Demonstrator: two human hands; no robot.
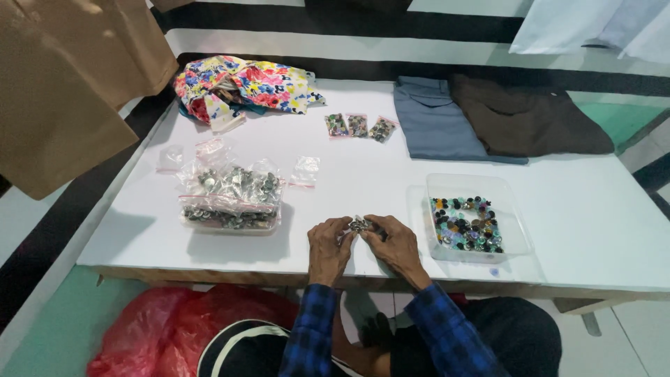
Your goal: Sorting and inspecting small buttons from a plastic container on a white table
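Note:
My left hand (pixel 329 246) and my right hand (pixel 395 244) meet near the front edge of the white table (pixel 363 171). Together they pinch a small clear bag of dark buttons (pixel 360 224) between the fingertips. A clear plastic tray of mixed coloured buttons (pixel 467 223) stands just right of my right hand. Left of my left hand lies a big clear bag of silvery buttons (pixel 232 197) on a shallow tray.
Three small filled bags (pixel 359 126) lie in a row at mid table, empty little bags (pixel 304 169) near the big one. Flowered cloth (pixel 244 87), folded blue-grey (pixel 436 119) and brown (pixel 527 115) garments lie at the back. A red plastic bag (pixel 167 324) sits below the table.

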